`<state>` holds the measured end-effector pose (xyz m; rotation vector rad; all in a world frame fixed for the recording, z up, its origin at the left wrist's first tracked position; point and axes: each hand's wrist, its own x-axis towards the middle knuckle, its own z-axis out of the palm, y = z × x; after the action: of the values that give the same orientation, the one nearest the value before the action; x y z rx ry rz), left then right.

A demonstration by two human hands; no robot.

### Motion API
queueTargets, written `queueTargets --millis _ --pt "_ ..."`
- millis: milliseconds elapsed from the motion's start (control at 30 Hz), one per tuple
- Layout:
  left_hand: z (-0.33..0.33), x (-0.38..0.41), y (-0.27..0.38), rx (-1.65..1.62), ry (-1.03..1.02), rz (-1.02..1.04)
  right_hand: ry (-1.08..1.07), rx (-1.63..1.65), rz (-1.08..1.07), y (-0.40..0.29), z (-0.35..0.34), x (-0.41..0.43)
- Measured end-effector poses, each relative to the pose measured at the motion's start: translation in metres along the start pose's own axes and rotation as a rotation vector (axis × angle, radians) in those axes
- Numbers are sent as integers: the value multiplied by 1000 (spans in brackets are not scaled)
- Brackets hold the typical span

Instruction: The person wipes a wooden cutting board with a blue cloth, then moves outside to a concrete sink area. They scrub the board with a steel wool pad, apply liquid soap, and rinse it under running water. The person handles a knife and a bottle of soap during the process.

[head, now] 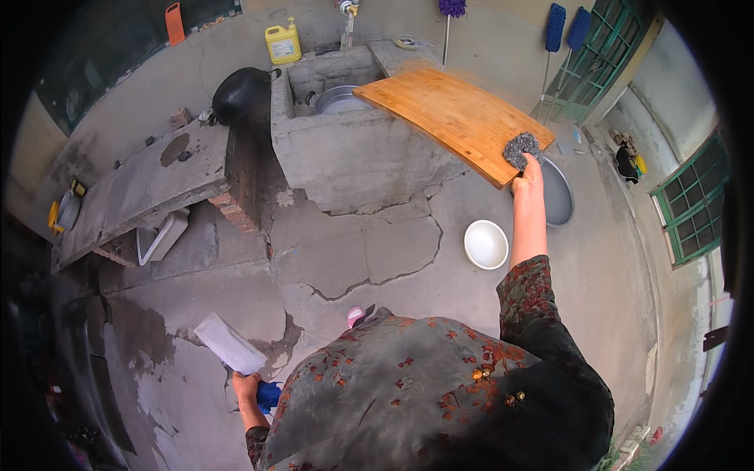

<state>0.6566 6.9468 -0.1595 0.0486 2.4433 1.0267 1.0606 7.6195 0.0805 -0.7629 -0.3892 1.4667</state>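
Note:
My right hand (528, 173) grips the near corner of a thick wooden cutting board (453, 118), with a grey wire scouring pad (522, 151) pressed on its top. The board slants out past the right side of a concrete sink (353, 156); whether it rests on the rim I cannot tell. Down at the left, my left hand (246, 388) is closed on what looks like a cleaver (230, 342), its broad pale blade pointing away from me and its handle hidden. A bunched blue cloth-like thing (268, 397) shows beside that hand. Inside the sink is a metal basin (340, 99).
A white bowl (486, 245) and a grey basin (556, 191) stand on the cracked concrete floor. At left is a concrete slab (177, 159) on bricks, with a black wok (242, 95) between it and the sink. A yellow jug (283, 45) stands on the sink's back edge.

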Motion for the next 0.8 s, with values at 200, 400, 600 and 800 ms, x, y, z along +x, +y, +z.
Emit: queueTargets --millis 200,400,600,800 --pt "75 79 246 167 -17 207 130 73 125 79 26 131" --pt "147 101 391 79 -21 249 215 162 283 149 32 189" --pt "210 140 482 49 -91 164 268 13 425 213 59 242" --pt "256 184 569 127 -97 81 411 -79 778 246 73 266"
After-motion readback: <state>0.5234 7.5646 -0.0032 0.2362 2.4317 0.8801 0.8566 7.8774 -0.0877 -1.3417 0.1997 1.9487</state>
